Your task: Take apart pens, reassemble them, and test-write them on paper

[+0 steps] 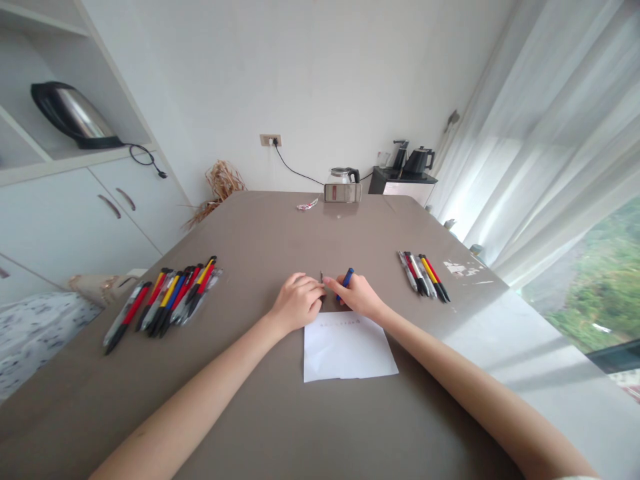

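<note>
The grip of the right hand [361, 295] was closed around a blue pen [347, 276], fingers wrapped low on the barrel so that its blue end stuck up and away from the person. The left hand [297, 301] lay curled, palm down, its fingertips meeting those of the right. A thin dark piece [321, 275] stood up just where the two hands met. Which hand pinched it could not be told, nor how firmly the left grip was shut.

Both hands sat just beyond the far edge of a white sheet of paper [346, 350], which lay flat on the grey-brown surface [280, 413] directly before the person, probably as a pad for trying a pen. A faint line of marks ran along the paper's far edge, too small to read.

Well to the left of the paper lay a loose pile of pens [165, 298] with red, yellow, blue and black barrels. To the right of it a smaller row of pens [424, 273] lay side by side. The split looked like a sorting into two lots, though that was only a judgement. No brand or print on any barrel was legible.

Far beyond the paper, at the surface's far edge, a phone [343, 193] stood propped on its long side, facing the person.
</note>
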Demonstrator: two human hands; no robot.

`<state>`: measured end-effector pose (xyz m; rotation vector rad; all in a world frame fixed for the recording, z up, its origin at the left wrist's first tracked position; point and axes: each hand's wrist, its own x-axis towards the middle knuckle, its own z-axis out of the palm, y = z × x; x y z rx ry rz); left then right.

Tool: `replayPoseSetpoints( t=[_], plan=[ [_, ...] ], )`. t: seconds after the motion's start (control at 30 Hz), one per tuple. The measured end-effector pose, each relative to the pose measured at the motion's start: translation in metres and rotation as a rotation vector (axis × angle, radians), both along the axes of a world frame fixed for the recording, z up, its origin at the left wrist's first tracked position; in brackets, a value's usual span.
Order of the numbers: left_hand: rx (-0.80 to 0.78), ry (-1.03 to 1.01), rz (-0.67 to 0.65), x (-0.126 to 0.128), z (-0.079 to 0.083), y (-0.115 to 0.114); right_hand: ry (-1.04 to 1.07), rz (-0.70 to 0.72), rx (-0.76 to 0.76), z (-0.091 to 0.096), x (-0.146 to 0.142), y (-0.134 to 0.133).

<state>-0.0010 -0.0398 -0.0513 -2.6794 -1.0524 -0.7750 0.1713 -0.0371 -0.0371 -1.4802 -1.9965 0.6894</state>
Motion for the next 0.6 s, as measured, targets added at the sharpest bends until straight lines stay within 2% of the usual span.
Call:
replayPoseSetpoints(
  t=[0.33, 0.6],
  plan=[
    [-0.014, -0.023, 0.001, -0.0007, -0.0022, 0.0017, -0.037, -0.070, 0.085, -0.0051, 0.0024, 0.0022],
    [-0.039, -0.011, 0.003, -0.0011, -0.0013, 0.0016, -0.034, -0.053, 0.083, -0.0039, 0.0011, 0.0006]
  ],
)
